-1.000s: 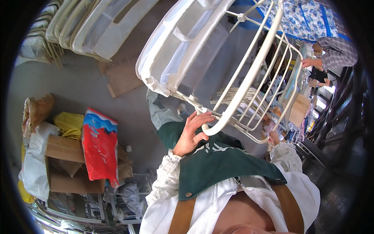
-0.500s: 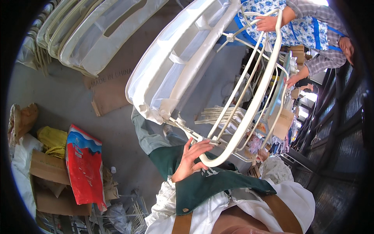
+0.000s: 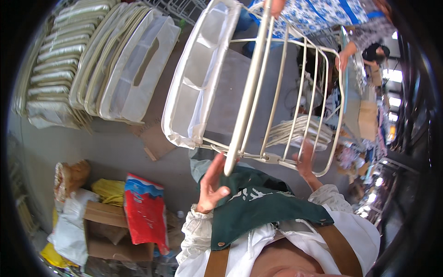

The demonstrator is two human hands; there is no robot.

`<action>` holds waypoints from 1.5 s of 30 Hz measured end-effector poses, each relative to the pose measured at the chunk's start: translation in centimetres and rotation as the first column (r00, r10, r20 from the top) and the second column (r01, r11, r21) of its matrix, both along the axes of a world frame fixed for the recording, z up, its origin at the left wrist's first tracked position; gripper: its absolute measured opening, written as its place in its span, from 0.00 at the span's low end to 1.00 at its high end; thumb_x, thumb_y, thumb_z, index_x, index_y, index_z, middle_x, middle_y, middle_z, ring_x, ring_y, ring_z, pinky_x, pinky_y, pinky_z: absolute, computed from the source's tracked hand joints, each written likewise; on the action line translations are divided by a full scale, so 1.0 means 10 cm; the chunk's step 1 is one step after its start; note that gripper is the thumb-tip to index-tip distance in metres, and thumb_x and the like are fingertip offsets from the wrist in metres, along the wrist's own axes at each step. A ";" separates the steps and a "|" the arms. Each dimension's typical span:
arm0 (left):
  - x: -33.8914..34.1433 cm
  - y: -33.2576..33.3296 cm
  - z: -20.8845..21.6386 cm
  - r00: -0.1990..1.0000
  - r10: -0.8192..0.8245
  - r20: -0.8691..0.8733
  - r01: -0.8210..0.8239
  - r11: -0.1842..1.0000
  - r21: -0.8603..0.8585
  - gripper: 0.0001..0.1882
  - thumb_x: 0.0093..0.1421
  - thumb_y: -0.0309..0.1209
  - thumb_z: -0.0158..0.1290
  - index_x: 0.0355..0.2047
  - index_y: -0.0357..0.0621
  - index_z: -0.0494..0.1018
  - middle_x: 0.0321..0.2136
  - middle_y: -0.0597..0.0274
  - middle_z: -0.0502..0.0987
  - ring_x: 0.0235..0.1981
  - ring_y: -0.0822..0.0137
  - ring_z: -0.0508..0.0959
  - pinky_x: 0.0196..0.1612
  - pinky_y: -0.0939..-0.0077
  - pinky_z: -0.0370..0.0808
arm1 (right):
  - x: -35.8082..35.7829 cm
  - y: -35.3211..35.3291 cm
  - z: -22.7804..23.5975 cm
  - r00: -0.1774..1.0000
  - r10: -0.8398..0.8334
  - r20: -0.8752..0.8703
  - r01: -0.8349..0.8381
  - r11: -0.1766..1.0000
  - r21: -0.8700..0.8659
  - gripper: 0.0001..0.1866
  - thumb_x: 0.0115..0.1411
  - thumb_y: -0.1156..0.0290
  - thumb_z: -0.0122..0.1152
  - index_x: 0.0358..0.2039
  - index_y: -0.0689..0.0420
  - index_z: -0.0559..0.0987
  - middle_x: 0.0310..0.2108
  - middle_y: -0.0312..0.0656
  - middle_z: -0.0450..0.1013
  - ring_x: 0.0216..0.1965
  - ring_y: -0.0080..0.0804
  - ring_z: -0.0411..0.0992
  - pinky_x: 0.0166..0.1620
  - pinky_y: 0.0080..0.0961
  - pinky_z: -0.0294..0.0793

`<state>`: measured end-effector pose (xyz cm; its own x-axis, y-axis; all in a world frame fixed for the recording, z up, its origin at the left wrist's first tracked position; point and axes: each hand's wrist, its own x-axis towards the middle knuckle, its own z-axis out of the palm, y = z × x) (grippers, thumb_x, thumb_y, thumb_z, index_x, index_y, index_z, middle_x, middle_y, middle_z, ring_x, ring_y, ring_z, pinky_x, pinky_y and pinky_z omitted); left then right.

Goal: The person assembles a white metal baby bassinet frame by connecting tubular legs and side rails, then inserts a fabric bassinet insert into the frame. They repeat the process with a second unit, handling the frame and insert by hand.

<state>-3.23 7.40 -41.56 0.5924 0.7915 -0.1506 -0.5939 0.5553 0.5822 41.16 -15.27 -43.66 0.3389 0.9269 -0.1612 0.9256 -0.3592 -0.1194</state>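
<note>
A folding rack of cream-white metal tubes hangs across the upper middle, with a white cloth-and-mesh organizer with compartments fixed along its left side. My left hand is at the near lower end of its thick front bar, thumb apart and fingers stretched up close to the tube; contact is unclear. By the near right joint my right hand is raised, slightly blurred, with fingers spread beside the frame. A co-worker's hand is on the thick bar's far end, and their other hand holds the far right corner.
Folded mesh racks stand in rows at the upper left. A pile of white tube frames lies beyond the rack. At lower left are a red and blue bag, a cardboard box and a yellow bag. A co-worker in a flowered apron stands opposite.
The rack's tube frames have swung further apart, and the thick bar has tilted more upright. My left hand has loosened from the tube. My right hand has come up into clearer view.
</note>
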 end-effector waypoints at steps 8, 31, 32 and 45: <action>0.53 0.35 0.55 0.720 0.049 -0.692 0.014 0.996 0.085 0.20 0.67 0.35 0.53 0.54 0.34 0.70 0.20 0.73 0.66 0.19 0.82 0.63 0.21 0.85 0.61 | -0.99 0.71 -0.47 0.920 -0.037 -0.391 -0.084 0.954 -0.288 0.24 0.46 0.63 0.64 0.44 0.59 0.78 0.42 0.51 0.76 0.46 0.49 0.74 0.49 0.42 0.73; 0.70 0.64 0.06 0.147 0.395 -0.907 0.036 0.914 0.404 0.14 0.60 0.28 0.59 0.44 0.33 0.74 0.23 0.65 0.75 0.20 0.74 0.71 0.24 0.77 0.69 | -1.00 0.93 -0.68 0.862 0.072 -0.502 -0.241 0.929 -0.280 0.16 0.37 0.63 0.63 0.24 0.62 0.83 0.27 0.53 0.78 0.34 0.53 0.78 0.36 0.45 0.78; 0.70 0.65 0.08 0.162 0.348 -0.923 0.047 0.932 0.360 0.14 0.60 0.27 0.58 0.44 0.33 0.74 0.23 0.65 0.75 0.20 0.74 0.72 0.24 0.77 0.70 | -0.95 0.92 -0.63 0.866 0.054 -0.497 -0.237 0.920 -0.313 0.16 0.37 0.62 0.63 0.24 0.62 0.83 0.27 0.53 0.78 0.34 0.53 0.78 0.35 0.45 0.78; 0.74 0.63 0.21 0.358 0.204 -0.911 0.070 0.967 0.244 0.11 0.60 0.27 0.57 0.39 0.30 0.77 0.23 0.64 0.76 0.22 0.75 0.74 0.24 0.81 0.71 | -1.00 0.93 -0.68 0.865 0.017 -0.502 -0.191 0.935 -0.298 0.18 0.37 0.58 0.63 0.23 0.60 0.82 0.27 0.52 0.79 0.33 0.51 0.78 0.34 0.44 0.78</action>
